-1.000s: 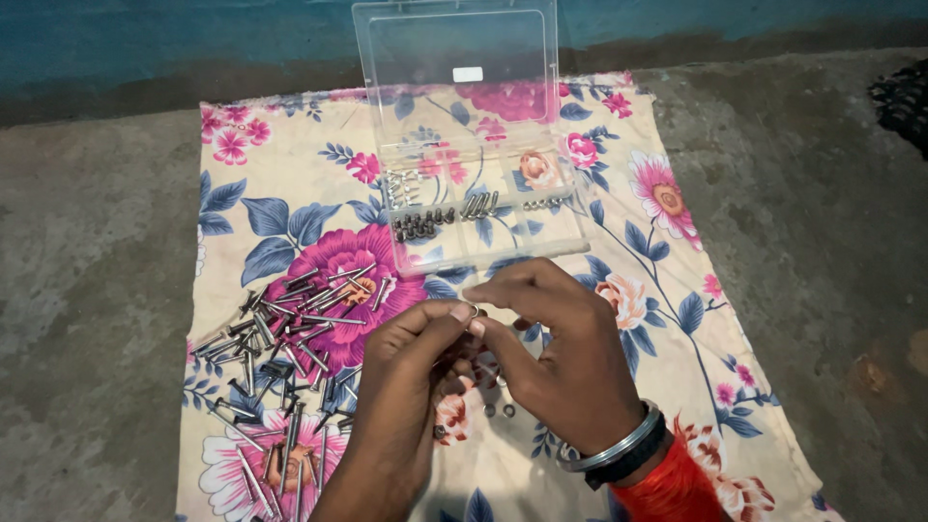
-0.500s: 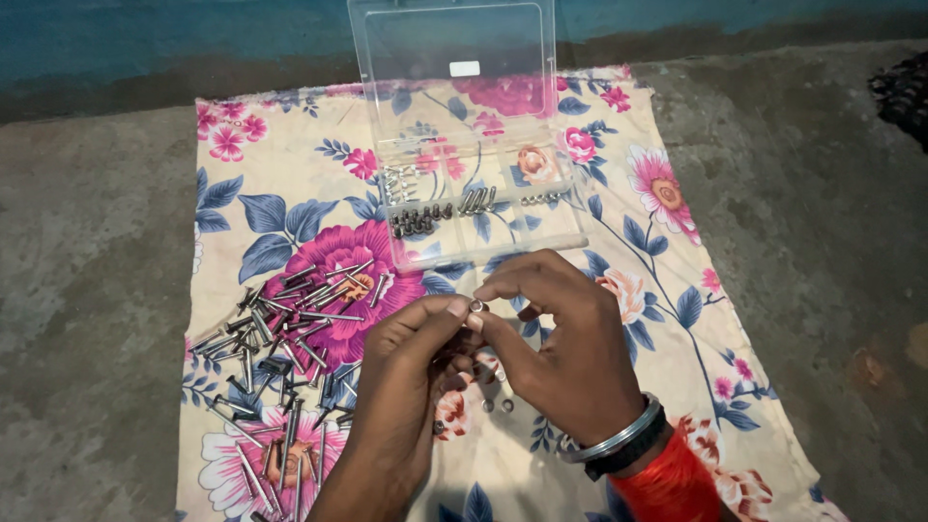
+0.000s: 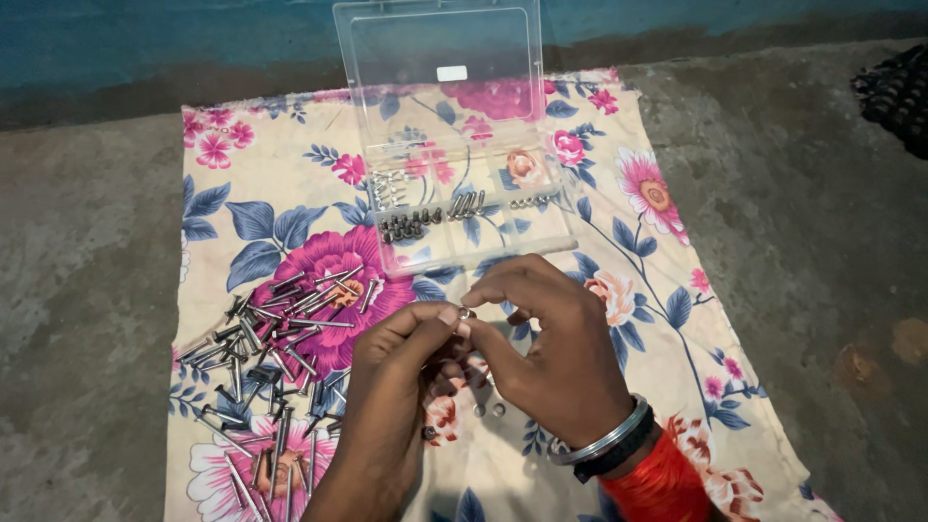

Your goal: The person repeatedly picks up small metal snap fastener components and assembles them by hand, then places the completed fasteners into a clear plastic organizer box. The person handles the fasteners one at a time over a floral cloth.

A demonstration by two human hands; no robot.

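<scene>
My left hand (image 3: 396, 382) and my right hand (image 3: 546, 338) meet fingertip to fingertip over a floral cloth (image 3: 242, 208). Together they pinch a small metal nut (image 3: 465, 313) between thumbs and forefingers. A pile of loose bolts and screws (image 3: 275, 362) lies on the cloth just left of my left hand. Beyond my fingers stands a clear plastic organiser box (image 3: 464, 217) with its lid (image 3: 440, 72) raised; some compartments hold small screws. My right wrist wears a metal bangle and a dark band, with an orange sleeve below.
Two small nuts (image 3: 488, 410) lie on the cloth under my hands. The cloth is spread on a rough grey concrete floor (image 3: 802, 222) with a blue wall behind. A dark object (image 3: 894, 92) sits at the far right edge.
Both hands stay together on the small nut, fingers shifting slightly. The view has drifted, so the box and cloth sit a little further left.
</scene>
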